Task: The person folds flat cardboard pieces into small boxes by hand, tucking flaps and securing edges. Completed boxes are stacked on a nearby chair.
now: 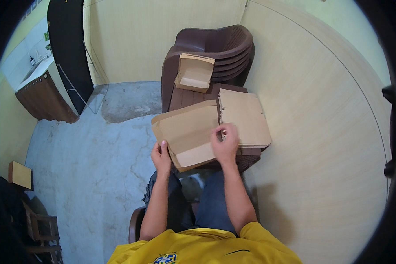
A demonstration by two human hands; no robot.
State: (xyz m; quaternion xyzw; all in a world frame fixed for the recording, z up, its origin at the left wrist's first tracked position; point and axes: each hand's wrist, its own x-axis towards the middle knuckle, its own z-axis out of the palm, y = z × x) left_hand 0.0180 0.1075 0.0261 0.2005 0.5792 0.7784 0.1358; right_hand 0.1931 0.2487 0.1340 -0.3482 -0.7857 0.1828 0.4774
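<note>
A partly folded brown cardboard box (187, 132) is tilted above my lap, its inside facing me and its side walls raised. At its lower left corner my left hand (161, 157) grips the wall, with the thumb on the inner side. My right hand (225, 143) is at the box's right edge with its fingers curled in, slightly blurred; whether it pinches the cardboard there cannot be made out. Just beyond that hand lies a stack of flat cardboard blanks (246, 116) with cut slits, on a brown plastic surface.
A folded open cardboard box (193, 75) rests farther back, against stacked brown plastic chairs (215, 44). A pale panelled wall (321, 132) rises at the right. To the left are a blue-grey floor (97, 163), a curtained sink counter (46, 99) and dark wooden furniture (44, 226).
</note>
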